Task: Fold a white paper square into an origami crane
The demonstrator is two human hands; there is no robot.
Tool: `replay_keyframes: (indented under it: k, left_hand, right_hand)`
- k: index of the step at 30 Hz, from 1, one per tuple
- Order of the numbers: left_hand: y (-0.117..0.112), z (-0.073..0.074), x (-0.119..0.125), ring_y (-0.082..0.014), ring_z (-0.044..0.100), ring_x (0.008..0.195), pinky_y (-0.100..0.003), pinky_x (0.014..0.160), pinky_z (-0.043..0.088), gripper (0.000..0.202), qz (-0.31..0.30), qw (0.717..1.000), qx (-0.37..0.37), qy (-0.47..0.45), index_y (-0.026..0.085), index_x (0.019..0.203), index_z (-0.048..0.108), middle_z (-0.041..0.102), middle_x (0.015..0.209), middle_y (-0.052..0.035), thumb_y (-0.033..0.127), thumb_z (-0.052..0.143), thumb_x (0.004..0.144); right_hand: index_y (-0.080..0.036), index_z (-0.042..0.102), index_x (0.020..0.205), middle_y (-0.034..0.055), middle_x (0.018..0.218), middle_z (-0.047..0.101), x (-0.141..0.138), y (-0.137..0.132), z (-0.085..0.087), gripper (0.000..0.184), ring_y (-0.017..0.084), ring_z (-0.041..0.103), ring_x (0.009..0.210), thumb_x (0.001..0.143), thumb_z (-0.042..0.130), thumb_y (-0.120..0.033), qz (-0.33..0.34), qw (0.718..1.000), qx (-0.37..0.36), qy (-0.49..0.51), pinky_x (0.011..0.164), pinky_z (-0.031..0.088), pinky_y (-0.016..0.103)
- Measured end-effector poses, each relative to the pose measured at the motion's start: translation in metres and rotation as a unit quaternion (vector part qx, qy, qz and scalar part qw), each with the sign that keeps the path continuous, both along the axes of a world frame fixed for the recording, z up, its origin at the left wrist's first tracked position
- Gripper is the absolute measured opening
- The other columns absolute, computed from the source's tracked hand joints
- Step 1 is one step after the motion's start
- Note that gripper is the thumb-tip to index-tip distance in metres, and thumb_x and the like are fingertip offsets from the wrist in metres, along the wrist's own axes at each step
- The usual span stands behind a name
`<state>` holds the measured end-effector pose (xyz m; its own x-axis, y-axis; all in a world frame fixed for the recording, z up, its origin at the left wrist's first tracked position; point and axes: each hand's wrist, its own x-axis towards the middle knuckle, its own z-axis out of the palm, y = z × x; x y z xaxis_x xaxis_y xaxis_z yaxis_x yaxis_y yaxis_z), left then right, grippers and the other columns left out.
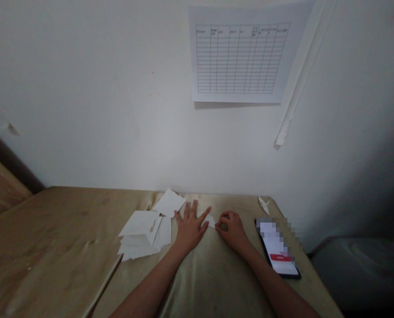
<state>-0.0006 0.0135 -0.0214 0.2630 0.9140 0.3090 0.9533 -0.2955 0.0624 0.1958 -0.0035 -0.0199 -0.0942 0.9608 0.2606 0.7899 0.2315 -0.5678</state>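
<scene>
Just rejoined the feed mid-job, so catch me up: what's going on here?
A person is handling a small white slip on the table with both bare hands. The left hand is spread open, thumb and index finger at the slip's left side; the right hand has its fingers closed at the right corner. White sheets lie loosely piled left of the hands. To the right are a lit phone and, beyond it, a small folded paper.

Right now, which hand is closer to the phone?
Right. The right hand is left of the phone, at the small paper's near edge; the left hand is farther left, on that paper's other side.
</scene>
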Motion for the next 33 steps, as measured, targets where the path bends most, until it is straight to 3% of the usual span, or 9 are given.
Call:
replay_keyframes:
  k: [3, 6, 14, 24, 33]
  left_hand:
    - [-0.004, 0.001, 0.003, -0.0402, 0.014, 0.153, -0.077, 0.112, 0.009, 0.051, -0.064, 0.998, -0.012, 0.010, 0.056, 0.149, 0.030, 0.015, 0.169, -0.0020, 0.051, 0.044, 0.100]
    - [-0.006, 0.002, 0.005, -0.0401, 0.013, 0.153, -0.076, 0.113, 0.006, 0.048, -0.077, 0.996, -0.033, 0.007, 0.055, 0.146, 0.036, 0.016, 0.169, -0.0006, 0.058, 0.040, 0.099]
    - [-0.005, 0.007, 0.008, -0.0428, 0.010, 0.153, -0.077, 0.112, 0.001, 0.051, -0.049, 0.995, -0.084, -0.008, 0.056, 0.144, 0.040, 0.021, 0.168, -0.0002, 0.069, 0.040, 0.094]
    - [0.002, 0.009, 0.002, -0.0458, 0.014, 0.152, -0.079, 0.110, -0.001, 0.063, -0.009, 0.995, -0.102, -0.007, 0.056, 0.143, 0.042, 0.024, 0.167, -0.0049, 0.080, 0.045, 0.084]
    - [0.008, 0.015, -0.006, -0.0455, 0.013, 0.152, -0.080, 0.109, -0.002, 0.068, 0.034, 0.994, -0.101, -0.005, 0.053, 0.146, 0.040, 0.025, 0.166, -0.0061, 0.082, 0.041, 0.084]
  right_hand:
    - [-0.026, 0.075, 0.086, 0.0066, 0.115, 0.062, 0.000, 0.000, 0.000, 0.005, 0.024, 0.050, 0.117, 0.083, 0.072, -0.027, 0.000, 1.000, 0.002, -0.003, 0.107, 0.036, 0.039]
    - [-0.026, 0.075, 0.086, 0.0065, 0.115, 0.062, 0.001, 0.000, 0.000, 0.004, 0.025, 0.050, 0.117, 0.083, 0.073, -0.027, 0.003, 1.000, -0.001, -0.002, 0.106, 0.036, 0.039]
    - [-0.027, 0.077, 0.085, 0.0070, 0.116, 0.062, 0.001, 0.001, 0.002, 0.005, 0.025, 0.051, 0.117, 0.084, 0.072, -0.028, 0.006, 1.000, -0.008, 0.001, 0.105, 0.038, 0.039]
    - [-0.026, 0.077, 0.083, 0.0067, 0.113, 0.062, 0.001, 0.001, 0.000, 0.003, 0.024, 0.051, 0.115, 0.082, 0.074, -0.027, 0.000, 1.000, 0.001, 0.013, 0.104, 0.037, 0.039]
    - [-0.026, 0.076, 0.084, 0.0069, 0.113, 0.062, 0.002, 0.001, 0.001, 0.004, 0.024, 0.051, 0.115, 0.083, 0.073, -0.028, 0.005, 1.000, -0.001, 0.005, 0.104, 0.038, 0.039]
